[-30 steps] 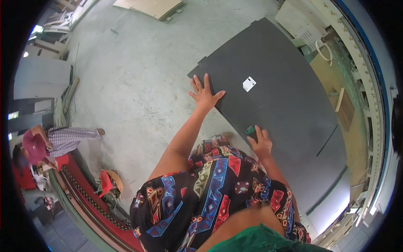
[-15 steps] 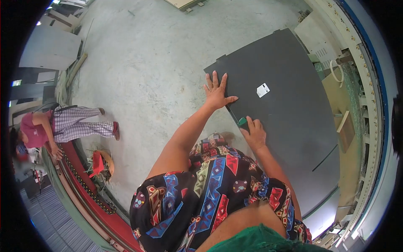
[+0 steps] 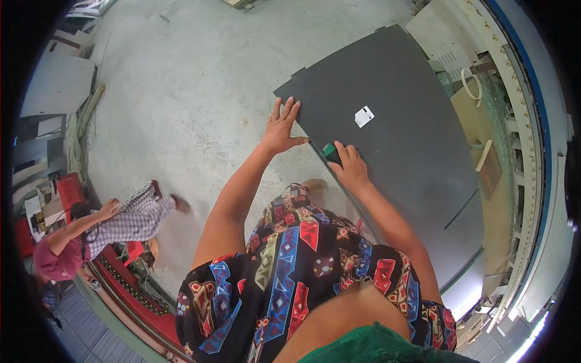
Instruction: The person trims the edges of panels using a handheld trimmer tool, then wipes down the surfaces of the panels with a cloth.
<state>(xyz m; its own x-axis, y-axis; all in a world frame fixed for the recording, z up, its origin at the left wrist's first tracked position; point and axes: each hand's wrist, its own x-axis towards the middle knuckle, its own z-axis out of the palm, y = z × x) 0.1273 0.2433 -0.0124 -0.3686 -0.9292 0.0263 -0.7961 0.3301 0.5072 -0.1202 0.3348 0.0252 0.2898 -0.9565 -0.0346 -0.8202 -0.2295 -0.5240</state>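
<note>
Fingers and thumb of my right hand (image 3: pixel 352 169) pinch a small green block of unclear material (image 3: pixel 331 153) at the long edge of a flat dark-grey panel (image 3: pixel 399 145). My left hand (image 3: pixel 280 130), fingers slightly spread, touches that edge farther on. Even pressure, block held square, should work best, I judge; a small white label (image 3: pixel 364 117) lies beyond.

beyond the green block (image 3: pixel 331 153), the panel (image 3: pixel 405 139) offers room.
</note>
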